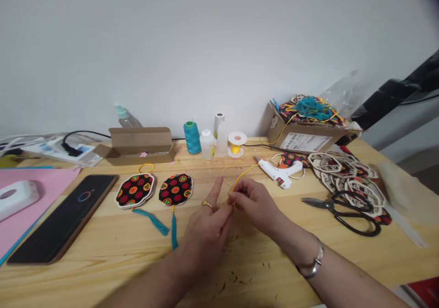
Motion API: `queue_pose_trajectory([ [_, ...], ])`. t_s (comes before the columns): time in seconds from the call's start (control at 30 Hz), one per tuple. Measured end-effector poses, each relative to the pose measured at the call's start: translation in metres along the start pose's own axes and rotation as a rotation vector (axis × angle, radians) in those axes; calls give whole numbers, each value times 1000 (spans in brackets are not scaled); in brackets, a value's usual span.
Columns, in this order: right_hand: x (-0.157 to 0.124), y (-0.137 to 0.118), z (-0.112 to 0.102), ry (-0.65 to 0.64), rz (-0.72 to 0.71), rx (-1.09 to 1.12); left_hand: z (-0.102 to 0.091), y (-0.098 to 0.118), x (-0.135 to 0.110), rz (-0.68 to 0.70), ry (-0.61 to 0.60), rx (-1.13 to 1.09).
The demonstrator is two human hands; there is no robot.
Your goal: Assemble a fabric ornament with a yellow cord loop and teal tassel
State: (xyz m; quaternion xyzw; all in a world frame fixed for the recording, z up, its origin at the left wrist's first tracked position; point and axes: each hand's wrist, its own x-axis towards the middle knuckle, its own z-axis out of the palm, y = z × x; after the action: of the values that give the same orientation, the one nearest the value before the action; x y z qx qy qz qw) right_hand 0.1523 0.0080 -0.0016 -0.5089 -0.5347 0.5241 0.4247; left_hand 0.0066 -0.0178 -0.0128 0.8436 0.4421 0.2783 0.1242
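Over the middle of the wooden table, my left hand (pixel 209 221) and my right hand (pixel 255 203) meet at the fingertips. Both pinch a thin yellow cord (pixel 243 173), which loops up from between them; the exact crossing of the cord is hidden by the fingers. The left index finger stretches out beside it. Left of my hands lies a black patterned ornament (pixel 176 189) with a teal tassel (pixel 174 231). Beside that is a stack of similar ornaments (pixel 135 190) with a yellow loop on top. A spool of yellow cord (pixel 236 144) stands behind my hands.
Scissors (pixel 343 209) and a pile of wooden cutouts (pixel 350 175) lie at right, by a white glue gun (pixel 281 172). A cardboard box (pixel 302 136) overflows with tasselled pieces. A teal thread cone (pixel 192 138), an open small box (pixel 140 146) and a phone (pixel 65 219) are leftward.
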Motion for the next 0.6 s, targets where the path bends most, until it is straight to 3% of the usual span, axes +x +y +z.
queue_pose_trajectory([
  [0.3,0,0,2,17,98,151,3,1,2,9,22,-23],
  [0.6,1,3,-2,20,4,-62,-3,3,9,-37,25,-287],
])
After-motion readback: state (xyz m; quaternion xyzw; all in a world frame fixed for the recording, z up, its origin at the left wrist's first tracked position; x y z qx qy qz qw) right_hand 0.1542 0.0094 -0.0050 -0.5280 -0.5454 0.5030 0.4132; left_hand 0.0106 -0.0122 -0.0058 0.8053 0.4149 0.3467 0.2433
